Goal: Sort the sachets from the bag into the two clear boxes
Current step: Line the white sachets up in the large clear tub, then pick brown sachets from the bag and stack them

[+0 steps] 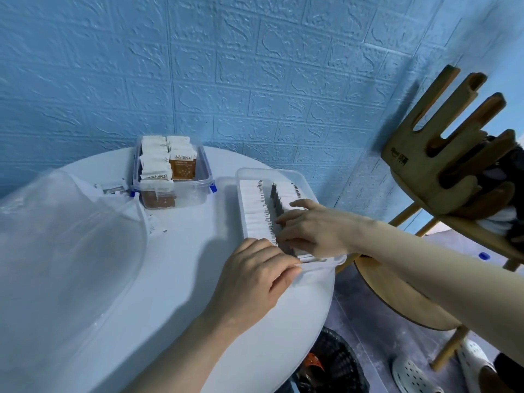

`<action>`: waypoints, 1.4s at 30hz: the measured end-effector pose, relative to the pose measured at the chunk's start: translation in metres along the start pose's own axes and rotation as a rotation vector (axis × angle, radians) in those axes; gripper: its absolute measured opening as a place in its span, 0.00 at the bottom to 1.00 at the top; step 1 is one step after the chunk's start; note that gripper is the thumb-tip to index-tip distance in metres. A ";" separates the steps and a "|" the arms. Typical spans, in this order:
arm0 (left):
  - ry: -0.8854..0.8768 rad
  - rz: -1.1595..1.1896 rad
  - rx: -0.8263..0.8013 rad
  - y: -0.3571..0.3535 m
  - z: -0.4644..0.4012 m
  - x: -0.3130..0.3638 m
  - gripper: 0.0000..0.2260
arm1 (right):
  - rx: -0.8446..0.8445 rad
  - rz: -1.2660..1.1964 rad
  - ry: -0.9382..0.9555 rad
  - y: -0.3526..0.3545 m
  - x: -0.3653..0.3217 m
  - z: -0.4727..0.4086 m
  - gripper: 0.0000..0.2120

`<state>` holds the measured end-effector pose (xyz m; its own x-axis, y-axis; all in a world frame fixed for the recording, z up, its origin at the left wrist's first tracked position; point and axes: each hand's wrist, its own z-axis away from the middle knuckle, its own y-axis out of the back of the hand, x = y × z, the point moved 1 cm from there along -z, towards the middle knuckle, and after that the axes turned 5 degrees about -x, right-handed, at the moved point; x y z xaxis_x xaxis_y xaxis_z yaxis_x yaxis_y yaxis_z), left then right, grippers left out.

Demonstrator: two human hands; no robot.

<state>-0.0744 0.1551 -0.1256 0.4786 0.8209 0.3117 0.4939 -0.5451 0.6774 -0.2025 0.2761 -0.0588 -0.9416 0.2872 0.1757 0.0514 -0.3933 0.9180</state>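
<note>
Head view: plastic bag [65,236] beside two sachet boxes [295,177].

Bright, cool bluish light, soft shadows beneath both forearms, wide-angle bending at edges, slight softness throughout.

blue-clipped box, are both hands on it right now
No, both hands, left and right, are at the long box nearer the table edge; the blue-clipped box stands untouched.
</note>
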 end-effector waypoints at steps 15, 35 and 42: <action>0.005 -0.009 -0.004 0.000 0.000 0.000 0.09 | 0.104 -0.314 -0.141 -0.016 0.002 0.025 0.16; 0.757 -0.628 -0.137 0.146 0.091 -0.063 0.27 | 0.361 -0.180 -0.268 -0.003 -0.024 0.044 0.17; 1.141 -0.454 -0.522 0.148 0.148 -0.082 0.45 | 0.602 -0.373 -0.044 0.020 -0.127 0.022 0.18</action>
<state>0.0671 -0.0177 -0.1495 -0.6511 0.7327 0.1979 -0.0097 -0.2688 0.9632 -0.0749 0.2509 -0.0551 -0.9184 0.3490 -0.1862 -0.0851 0.2853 0.9547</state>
